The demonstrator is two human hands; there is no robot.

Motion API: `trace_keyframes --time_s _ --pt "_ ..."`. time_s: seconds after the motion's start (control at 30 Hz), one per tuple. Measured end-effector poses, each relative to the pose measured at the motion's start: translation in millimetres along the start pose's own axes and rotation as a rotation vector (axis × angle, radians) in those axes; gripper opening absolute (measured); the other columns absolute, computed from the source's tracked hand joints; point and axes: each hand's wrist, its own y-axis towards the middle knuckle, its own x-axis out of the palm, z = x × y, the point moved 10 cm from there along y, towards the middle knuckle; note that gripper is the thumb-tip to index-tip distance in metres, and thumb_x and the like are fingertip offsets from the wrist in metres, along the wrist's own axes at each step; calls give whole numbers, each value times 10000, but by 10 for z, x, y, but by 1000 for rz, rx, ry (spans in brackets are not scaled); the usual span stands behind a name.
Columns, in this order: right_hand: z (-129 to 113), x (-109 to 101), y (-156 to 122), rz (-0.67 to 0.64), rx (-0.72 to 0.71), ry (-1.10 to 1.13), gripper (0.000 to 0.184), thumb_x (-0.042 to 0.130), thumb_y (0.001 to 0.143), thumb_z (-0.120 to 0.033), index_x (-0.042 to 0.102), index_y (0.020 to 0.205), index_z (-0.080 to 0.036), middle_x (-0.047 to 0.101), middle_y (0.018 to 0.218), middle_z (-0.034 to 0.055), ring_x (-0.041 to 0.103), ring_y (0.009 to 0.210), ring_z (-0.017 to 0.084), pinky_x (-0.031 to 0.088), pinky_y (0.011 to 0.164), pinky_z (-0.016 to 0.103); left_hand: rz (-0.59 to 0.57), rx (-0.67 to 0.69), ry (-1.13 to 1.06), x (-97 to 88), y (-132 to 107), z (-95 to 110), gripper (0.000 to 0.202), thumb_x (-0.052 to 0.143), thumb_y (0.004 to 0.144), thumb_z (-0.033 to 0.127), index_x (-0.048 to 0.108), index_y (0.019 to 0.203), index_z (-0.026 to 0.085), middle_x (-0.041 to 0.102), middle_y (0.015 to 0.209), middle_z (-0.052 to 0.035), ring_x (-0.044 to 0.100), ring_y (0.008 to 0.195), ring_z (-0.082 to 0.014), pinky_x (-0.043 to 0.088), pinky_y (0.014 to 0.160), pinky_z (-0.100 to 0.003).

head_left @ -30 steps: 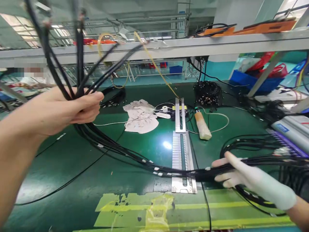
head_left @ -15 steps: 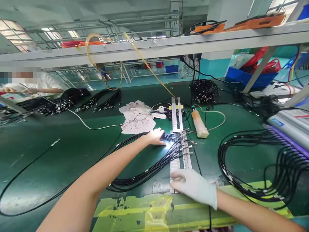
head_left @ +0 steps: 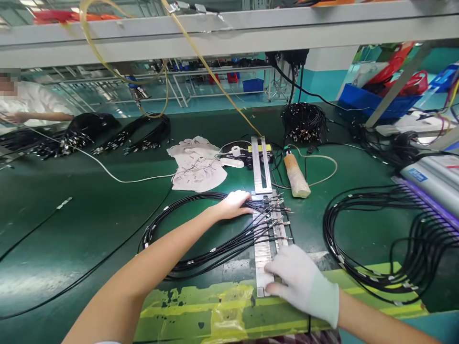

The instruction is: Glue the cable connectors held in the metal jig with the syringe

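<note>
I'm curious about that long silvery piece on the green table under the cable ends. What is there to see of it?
The silvery piece looks like metal and lies flat on the green table, stretching away from the wearer. Its far part is a narrow frame with a long open slot; its near part is broader, with many fine crosswise lines. Black cables lie across the near part, their ends poking past its right edge. The gloved right hand is at its near end, though blur hides the exact contact.
</note>
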Motion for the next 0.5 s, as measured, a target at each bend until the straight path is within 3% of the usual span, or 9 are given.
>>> trace_keyframes --time_s 0.07,0.13,0.23,0.37,0.5 --pt "-84 -166 226 40 -88 -35 238 584 952 -359 626 1154 -239 649 1106 53 515 1038 229 359 926 393 19 0 23 -23 0 27 415 519 962 574 567 1126 196 623 1083 -99 576 1063 -274 432 917 -377" --pt "-189 -224 514 49 -182 -100 446 614 897 -295 548 1329 -204 590 1301 99 474 1187 265 304 1070 442 19 -12 51 -65 2 60 363 484 992 521 577 1091 184 636 1034 -102 599 1031 -270 437 894 -368" --pt "-241 -69 920 -34 -209 -205 598 640 797 -249 522 1380 -186 601 1254 120 465 1211 306 224 1143 511 7 -51 87 -201 -31 117 336 430 1019 484 577 1084 189 657 1009 -94 638 966 -242 453 822 -323" --pt "-276 121 1209 -101 -222 -259 458 544 808 -173 614 1260 -171 633 1080 141 546 1038 303 369 979 486 -17 -99 80 -421 -71 158 418 340 1028 553 571 1135 221 676 993 -75 662 938 -227 455 753 -295" --pt "-427 201 1175 -145 -272 -266 342 487 831 -152 661 1124 -174 648 998 128 590 913 264 420 821 383 -130 -92 -7 -319 -79 166 442 440 969 632 621 943 230 679 850 -33 673 799 -203 451 653 -270"
